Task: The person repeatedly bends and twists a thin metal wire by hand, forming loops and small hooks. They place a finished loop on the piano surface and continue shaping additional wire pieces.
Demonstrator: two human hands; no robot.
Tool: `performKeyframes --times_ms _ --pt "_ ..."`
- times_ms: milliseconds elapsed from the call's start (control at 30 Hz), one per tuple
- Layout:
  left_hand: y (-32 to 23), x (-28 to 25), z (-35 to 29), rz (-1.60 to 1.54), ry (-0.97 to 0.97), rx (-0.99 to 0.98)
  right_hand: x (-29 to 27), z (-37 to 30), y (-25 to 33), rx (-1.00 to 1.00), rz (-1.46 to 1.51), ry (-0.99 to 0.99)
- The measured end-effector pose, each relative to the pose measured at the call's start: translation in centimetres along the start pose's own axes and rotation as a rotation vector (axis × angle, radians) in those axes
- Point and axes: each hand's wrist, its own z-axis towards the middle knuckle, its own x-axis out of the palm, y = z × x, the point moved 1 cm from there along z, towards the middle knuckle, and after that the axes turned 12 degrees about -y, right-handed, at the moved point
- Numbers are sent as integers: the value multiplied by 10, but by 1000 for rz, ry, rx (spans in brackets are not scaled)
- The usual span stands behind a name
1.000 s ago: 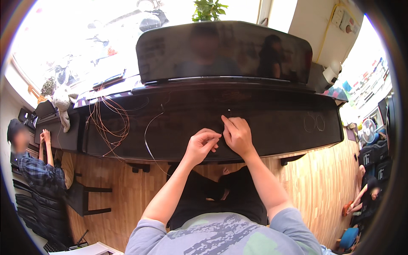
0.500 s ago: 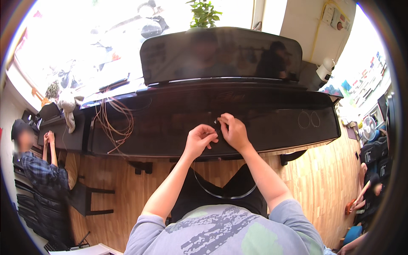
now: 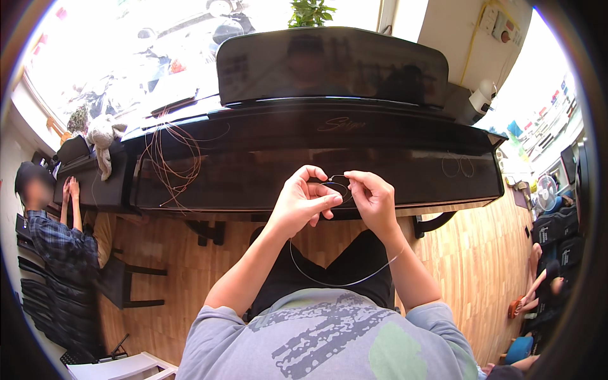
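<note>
A thin silvery metal string [image 3: 342,285] runs between my two hands and hangs in a wide loop over my lap. My left hand [image 3: 303,199] has its fingers curled round part of it, thumb toward the right. Thumb and forefinger of my right hand [image 3: 375,199] pinch the string close to one end. Between the fingertips it bends into a small loop, with a short piece bridging to the left forefinger. Both hands are held over the front edge of a black piano [image 3: 253,174] with a closed lid. Exactly how the left fingers grip is partly hidden.
Copper-coloured strings [image 3: 197,156] lie loosely coiled on the lid's left. Two small wire rings [image 3: 467,167] lie at its right. A music stand panel [image 3: 329,66] rises behind. To the left, a person [image 3: 54,231] sits near a dark stool [image 3: 120,285] and a grey plush toy [image 3: 103,136].
My hands have drawn slightly apart, the right moving rightward and turning. A small loop of string now shows between my fingertips. The view has shifted a little, and the seated person's hands have lowered.
</note>
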Motion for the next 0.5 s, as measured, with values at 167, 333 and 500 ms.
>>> performKeyframes --times_ms 167,333,500 --pt "4 -2 -2 -37 44 -25 -8 0 17 -50 1 56" --pt "17 2 2 16 39 -16 -9 -5 19 108 186 135" --pt "24 5 5 151 -17 -3 -13 -13 6 45 253 268"
